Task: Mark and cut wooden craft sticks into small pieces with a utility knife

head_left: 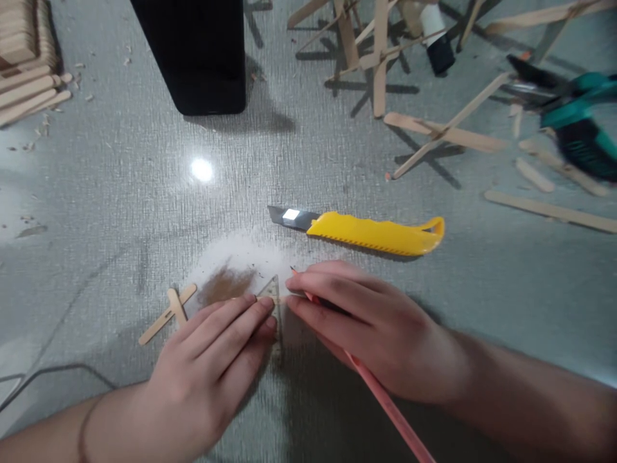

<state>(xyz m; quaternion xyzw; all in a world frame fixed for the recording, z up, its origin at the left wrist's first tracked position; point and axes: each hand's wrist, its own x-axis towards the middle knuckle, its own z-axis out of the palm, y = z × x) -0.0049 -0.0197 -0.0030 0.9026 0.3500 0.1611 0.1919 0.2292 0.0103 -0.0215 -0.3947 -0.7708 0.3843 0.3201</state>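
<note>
The right hand [380, 328] grasps a pink pencil [390, 405], its tip pointing far-left; two fingertips meet the right end of a thin wooden stick [281, 299]. The left hand [212, 360], fingers bunched, holds the stick and a clear set square [276, 289] against the table [120, 225], at near centre. Left of this hand lie crossed sticks [157, 326]; beyond both hands, a yellow knife [376, 235], blade exposed. Far right: stick frames [380, 71], pliers [573, 116] and a small white bottle [432, 22], dark-capped, contents indiscernible. Far left: stacked sticks [17, 38].
</note>
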